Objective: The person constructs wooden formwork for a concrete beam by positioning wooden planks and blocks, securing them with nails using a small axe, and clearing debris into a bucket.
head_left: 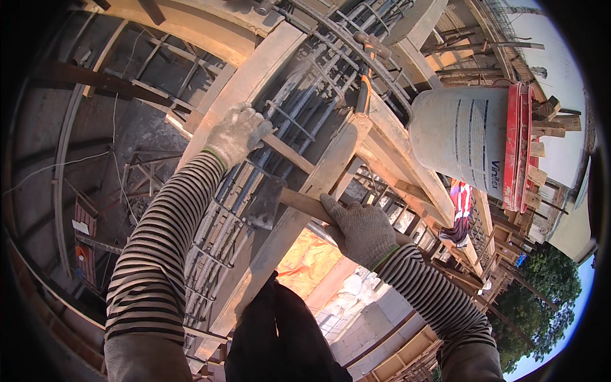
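My left hand (237,132), in a pale dusty glove, is closed near the end of a short wood strip (289,153). The strip lies across the top of a long form box, over the rebar cage (304,118). My right hand (364,232), in a grey knit glove, is wrapped round the wooden handle of a hatchet (265,202). The hatchet's broad grey head hangs over the rebar, just below the strip and apart from it. Part of its handle is hidden by my fingers. Timber boards (254,83) line both sides of the cage.
A white bucket with a red rim (459,130) lies tilted at the right, wood blocks at its mouth. Beside the cage rests a hammer with an orange-and-black handle (365,86). Deep drops with timber framing (63,159) open on the left; orange sheeting (309,258) shows below.
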Demonstrator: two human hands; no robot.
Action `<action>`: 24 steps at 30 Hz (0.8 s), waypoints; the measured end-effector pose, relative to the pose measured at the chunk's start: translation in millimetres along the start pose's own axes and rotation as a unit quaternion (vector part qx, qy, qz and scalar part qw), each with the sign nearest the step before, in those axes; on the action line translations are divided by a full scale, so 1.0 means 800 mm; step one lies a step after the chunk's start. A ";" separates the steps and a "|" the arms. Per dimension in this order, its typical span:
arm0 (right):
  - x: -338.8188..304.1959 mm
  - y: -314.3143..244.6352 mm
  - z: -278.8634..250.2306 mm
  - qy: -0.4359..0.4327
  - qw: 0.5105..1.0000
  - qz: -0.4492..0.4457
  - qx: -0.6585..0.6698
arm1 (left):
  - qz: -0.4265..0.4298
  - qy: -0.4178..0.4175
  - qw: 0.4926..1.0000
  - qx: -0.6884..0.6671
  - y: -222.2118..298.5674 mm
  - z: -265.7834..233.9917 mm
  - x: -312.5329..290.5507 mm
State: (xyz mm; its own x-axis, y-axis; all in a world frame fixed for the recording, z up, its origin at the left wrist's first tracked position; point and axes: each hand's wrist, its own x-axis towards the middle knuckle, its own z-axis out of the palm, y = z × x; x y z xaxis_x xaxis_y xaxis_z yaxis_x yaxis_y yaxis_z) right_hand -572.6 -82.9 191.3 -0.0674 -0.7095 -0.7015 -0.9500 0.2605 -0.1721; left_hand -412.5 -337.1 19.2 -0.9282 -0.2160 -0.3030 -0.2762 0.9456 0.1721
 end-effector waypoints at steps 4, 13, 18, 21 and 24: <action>0.009 0.008 0.008 0.022 0.999 0.017 -0.019 | -0.009 0.008 1.000 0.015 0.002 0.005 0.002; -0.025 0.011 0.040 0.025 0.977 0.060 0.203 | -0.022 -0.011 0.999 0.036 0.016 -0.001 0.015; -0.026 -0.012 0.088 0.092 0.877 0.091 0.462 | -0.010 -0.040 0.995 0.092 0.012 0.013 0.018; 0.015 -0.009 0.094 0.031 0.873 0.172 0.455 | -0.002 0.126 0.901 0.415 -0.017 0.150 0.016; 0.025 0.000 0.121 0.062 0.858 0.188 0.474 | -0.001 0.025 0.992 0.125 0.001 0.037 0.006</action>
State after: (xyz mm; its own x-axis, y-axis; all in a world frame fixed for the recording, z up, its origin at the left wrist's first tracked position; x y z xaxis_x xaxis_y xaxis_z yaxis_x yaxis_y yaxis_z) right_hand -544.4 -33.9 110.6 -0.4032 -0.5070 -0.7618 -0.1834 0.8604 -0.4755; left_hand -409.9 -330.3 -10.0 -0.9405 -0.2240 -0.2556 -0.2136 0.9745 -0.0681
